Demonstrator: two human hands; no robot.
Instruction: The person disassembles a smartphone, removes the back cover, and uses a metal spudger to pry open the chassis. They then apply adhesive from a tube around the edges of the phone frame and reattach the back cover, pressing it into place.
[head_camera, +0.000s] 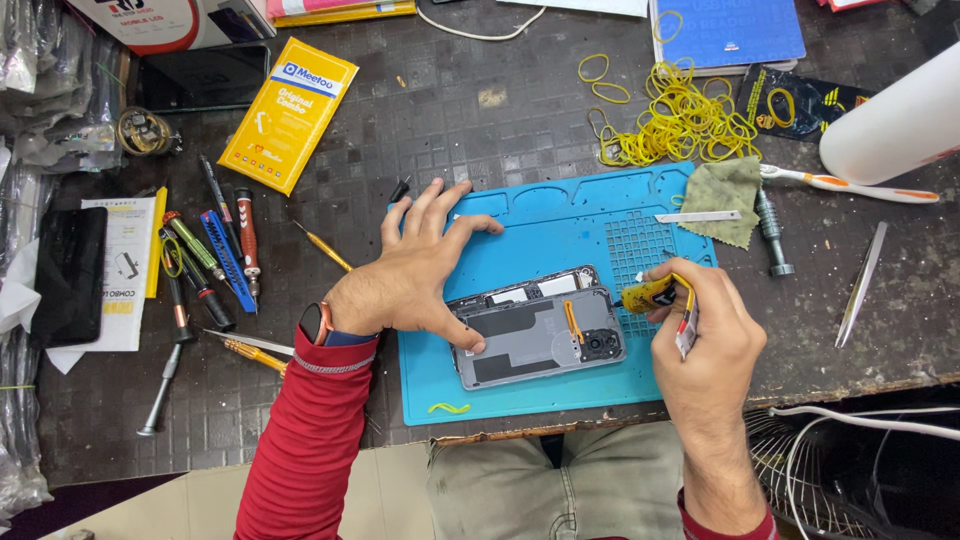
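Note:
An opened phone (540, 335) lies back side up on a blue work mat (560, 230), its grey inner frame, camera module and an orange flex strip showing. My left hand (420, 270) rests on the mat with fingers spread, the thumb pressing the phone's left edge. My right hand (705, 340) holds a small yellow glue tube (650, 294), its tip pointing at the phone's right edge.
Screwdrivers and tweezers (215, 265) lie left of the mat beside a yellow packet (288, 112) and a dark phone (68, 275). A pile of yellow rubber bands (675, 120), a green cloth (725, 195), a toothbrush (850, 185) and a white cylinder (895, 125) sit at the right.

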